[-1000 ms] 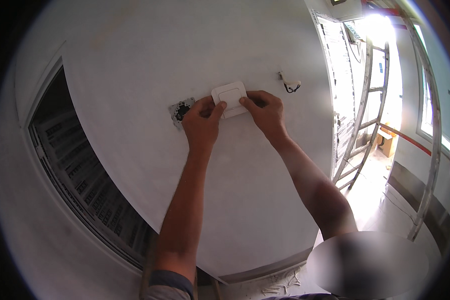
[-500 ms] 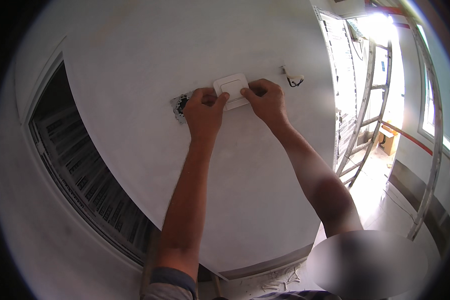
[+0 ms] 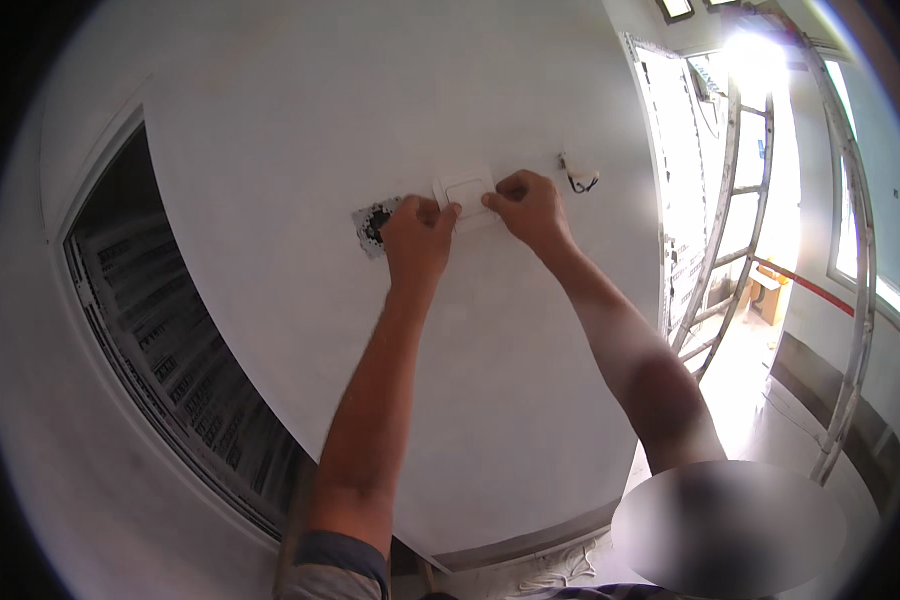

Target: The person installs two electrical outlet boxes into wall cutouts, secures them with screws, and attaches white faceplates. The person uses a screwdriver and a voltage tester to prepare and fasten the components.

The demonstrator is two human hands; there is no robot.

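Note:
A white light switch (image 3: 467,194) with a square frame lies against the pale wall, its rocker facing me. My left hand (image 3: 417,238) is closed at its left edge, the thumb on the front near the corner. From the other side my right hand (image 3: 533,208) pinches the right edge, thumb also on the front and fingers curled. Just left of my left hand is an uncovered wall box (image 3: 375,228) with a metal mounting plate and a dark opening, partly hidden by my fingers. Whatever is behind the switch is hidden.
Loose wires (image 3: 580,182) stick out of the wall right of my right hand. A dark doorway or window opening (image 3: 180,330) lies to the left. On the right stand a ladder (image 3: 735,220) and a cardboard box (image 3: 765,296) by a bright doorway. Pale cords (image 3: 560,570) lie low down.
The switch now sits flatter against the wall; before, it stood out tilted with its side showing. Both hands have stayed on its edges. The view has shifted slightly.

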